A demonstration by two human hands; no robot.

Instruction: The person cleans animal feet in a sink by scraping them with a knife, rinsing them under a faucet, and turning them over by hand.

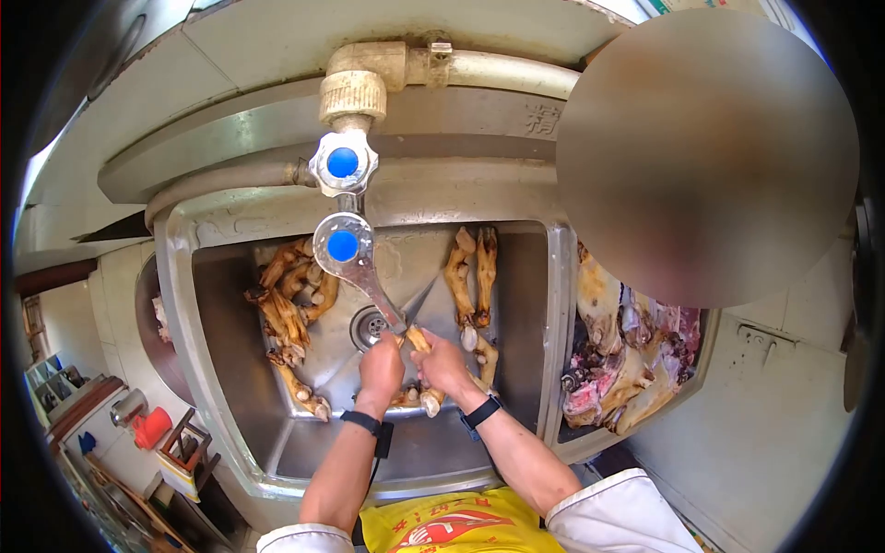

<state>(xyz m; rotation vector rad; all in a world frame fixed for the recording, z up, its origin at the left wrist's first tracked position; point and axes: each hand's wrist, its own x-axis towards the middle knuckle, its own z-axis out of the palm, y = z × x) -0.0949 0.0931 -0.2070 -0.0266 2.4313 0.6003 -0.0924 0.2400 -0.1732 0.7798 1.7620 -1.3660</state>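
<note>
My left hand (381,370) is closed below the tap spout, over the steel sink; what it grips is mostly hidden. Beside it, my right hand (444,365) is closed around a brown animal foot (418,338). A dark, narrow blade (420,300) points up and right from between the hands, its handle out of sight. Several browned animal feet (284,313) are heaped at the sink's left. At the right, two more feet (486,276) lie lengthwise, with others lower down. One pale-ended foot (430,400) is just below my right hand.
The tap (343,244) with blue-marked knobs overhangs the sink (346,433) and its drain (371,324). Meat and skin pieces (627,369) fill a right-hand basin. A blurred round patch covers the upper right. Red and metal vessels (150,429) stand at the lower left.
</note>
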